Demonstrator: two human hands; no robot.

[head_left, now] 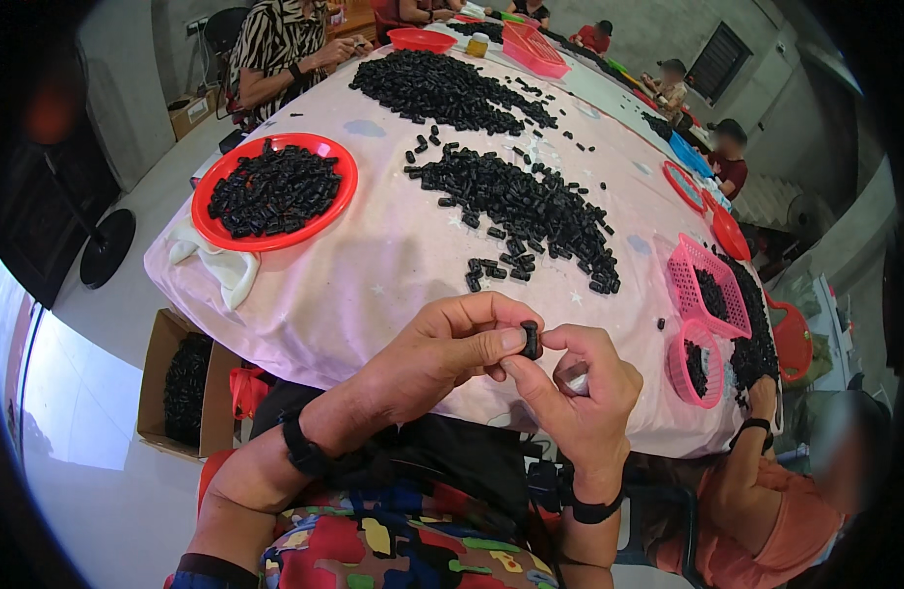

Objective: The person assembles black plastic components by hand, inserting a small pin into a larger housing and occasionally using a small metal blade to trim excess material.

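Note:
Above the near edge of the table, my left hand (462, 344) pinches a small black cylindrical piece (531, 340) between thumb and forefinger. My right hand (584, 388) meets it there, its thumb and forefinger tips at the piece's right side. A small silvery object (573, 379) shows within the curled fingers of that hand; its kind cannot be made out. Beyond my hands lies a loose pile of similar black pieces (531, 211) on the pink tablecloth (373, 285). To the left, a red round tray (348, 187) holds many more of them.
A larger black heap (437, 88) lies farther back. Pink baskets (680, 280) stand at the right, near a co-worker's hand (763, 398). A white cloth (238, 280) hangs under the red tray. On the floor at left sits a cardboard box (221, 388) of black pieces. Other people sit around the table.

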